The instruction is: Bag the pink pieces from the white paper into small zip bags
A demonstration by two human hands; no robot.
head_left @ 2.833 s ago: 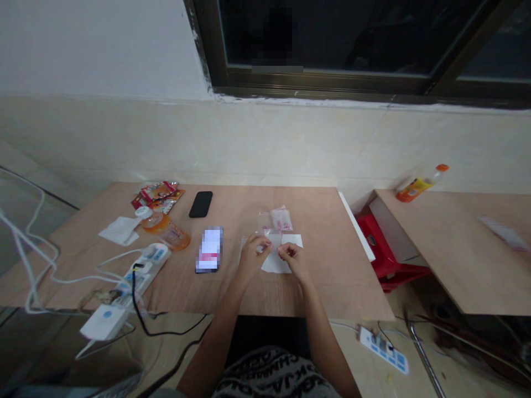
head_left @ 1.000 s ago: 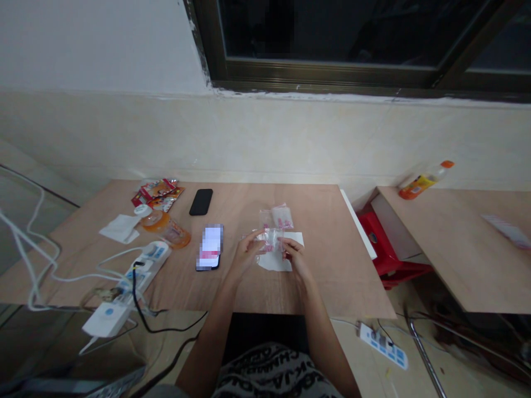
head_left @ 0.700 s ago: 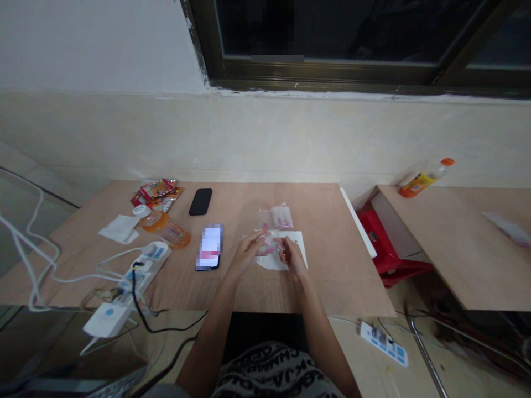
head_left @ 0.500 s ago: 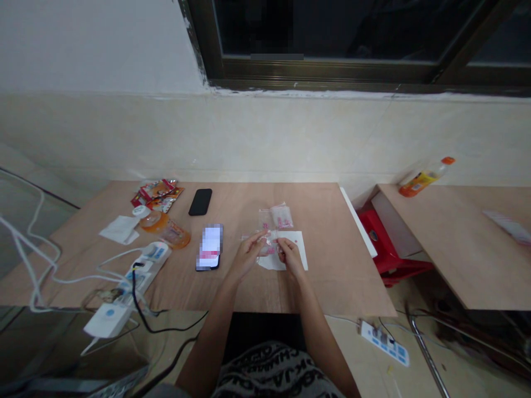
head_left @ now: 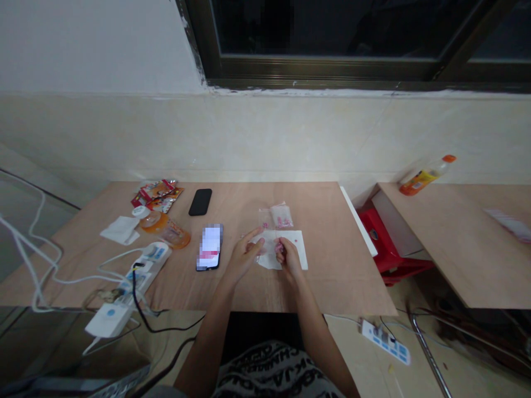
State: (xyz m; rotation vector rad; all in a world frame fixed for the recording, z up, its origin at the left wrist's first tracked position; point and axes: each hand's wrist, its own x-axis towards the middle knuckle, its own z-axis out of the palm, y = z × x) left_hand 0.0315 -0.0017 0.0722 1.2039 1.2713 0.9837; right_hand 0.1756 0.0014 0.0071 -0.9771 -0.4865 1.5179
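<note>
My left hand (head_left: pixel 244 258) is open, fingers spread, with its index pointing up and right just off the edge of a white paper sheet (head_left: pixel 290 243). Its palm touches nothing I can make out. My right hand (head_left: pixel 289 258) rests on the paper, fingertips pinched on a small pink piece (head_left: pixel 279 247). Beyond the sheet lie two small clear plastic bags holding pink bits (head_left: pixel 282 217). A faint clear film may lie on the paper between my hands, though the picture is too dim to tell.
Left of my hands lie a phone with a blurred screen (head_left: pixel 209 247) and a black phone (head_left: pixel 200 202). Further left are an orange bottle (head_left: pixel 166 235), a tissue (head_left: pixel 120 230), snack wrappers (head_left: pixel 155 196) and a corded white power strip (head_left: pixel 151 257). A red stool (head_left: pixel 384 249) sits beyond the table's right edge.
The clear bag that my hands held together above the paper is no longer raised between them. My left hand has opened and moved apart, and my right hand has dropped onto the sheet.
</note>
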